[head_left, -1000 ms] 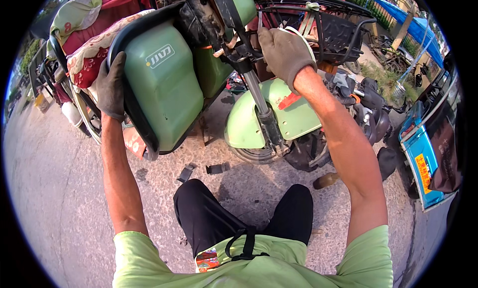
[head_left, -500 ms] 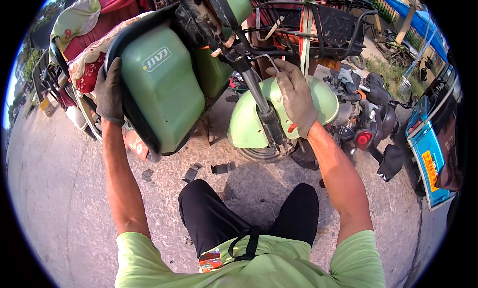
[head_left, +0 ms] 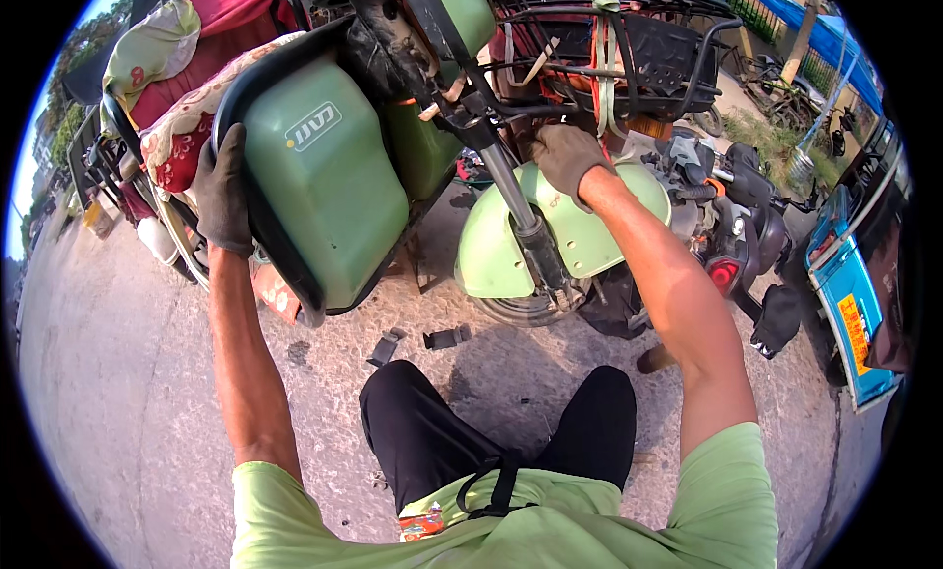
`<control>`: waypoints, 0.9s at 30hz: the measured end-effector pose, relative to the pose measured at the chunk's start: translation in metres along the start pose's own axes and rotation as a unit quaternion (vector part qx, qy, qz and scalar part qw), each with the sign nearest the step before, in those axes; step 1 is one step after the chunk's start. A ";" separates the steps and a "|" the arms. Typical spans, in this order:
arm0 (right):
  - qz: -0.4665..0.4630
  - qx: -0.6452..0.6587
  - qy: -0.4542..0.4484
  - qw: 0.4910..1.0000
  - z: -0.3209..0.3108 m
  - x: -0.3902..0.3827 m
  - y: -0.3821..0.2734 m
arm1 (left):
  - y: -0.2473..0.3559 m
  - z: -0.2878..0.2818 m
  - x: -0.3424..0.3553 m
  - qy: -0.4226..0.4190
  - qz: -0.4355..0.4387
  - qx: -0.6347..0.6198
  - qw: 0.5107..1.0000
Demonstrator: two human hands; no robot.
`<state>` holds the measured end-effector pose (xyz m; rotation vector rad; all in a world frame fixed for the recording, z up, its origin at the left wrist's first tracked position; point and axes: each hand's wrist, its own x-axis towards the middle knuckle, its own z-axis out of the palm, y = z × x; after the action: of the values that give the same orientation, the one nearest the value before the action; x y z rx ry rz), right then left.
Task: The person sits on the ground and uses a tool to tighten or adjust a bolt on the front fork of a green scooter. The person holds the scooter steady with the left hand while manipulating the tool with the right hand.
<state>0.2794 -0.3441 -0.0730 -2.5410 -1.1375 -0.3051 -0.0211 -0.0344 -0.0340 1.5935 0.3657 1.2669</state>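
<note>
So the concrete ground (head_left: 147,402) is filling most of this view, and a green vehicle is taking up the top middle. Its big green panel (head_left: 324,186) with the thick black rim is sitting left of the fork tube (head_left: 511,200), tilting, with a red-and-cream patterned cloth (head_left: 177,142) lying just beside it. A black wire basket (head_left: 668,63) is hanging at upper right, and the pale green fender (head_left: 491,245) is curving over the front wheel below. Both hands are wearing dark gloves: the left hand (head_left: 226,191) is grasping the panel by its black rim, thumb lying on the rim. The right hand (head_left: 565,161) is curling its fingers right above the fender, but the fingertips are hiding, so I'm not able to tell what it's gripping, if anything. Two small black pieces (head_left: 448,336) are lying on the ground near the knees.
</note>
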 end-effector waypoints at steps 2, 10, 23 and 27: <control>0.004 0.003 0.011 1.000 0.004 0.002 0.000 | -0.001 -0.002 0.002 0.004 0.015 0.005 1.000; -0.056 0.074 0.094 0.991 0.012 -0.004 0.008 | 0.003 -0.002 0.000 0.005 0.015 0.029 0.999; 0.011 0.242 0.107 0.964 -0.010 -0.046 -0.009 | 0.003 -0.001 0.000 -0.006 0.031 0.011 0.999; 0.033 0.300 0.051 0.952 -0.043 -0.064 -0.032 | 0.003 -0.004 0.001 -0.005 0.019 0.031 0.999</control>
<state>0.2107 -0.3843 -0.0476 -1.9953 -0.9268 -0.0548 -0.0246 -0.0328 -0.0315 1.6659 0.3732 1.2877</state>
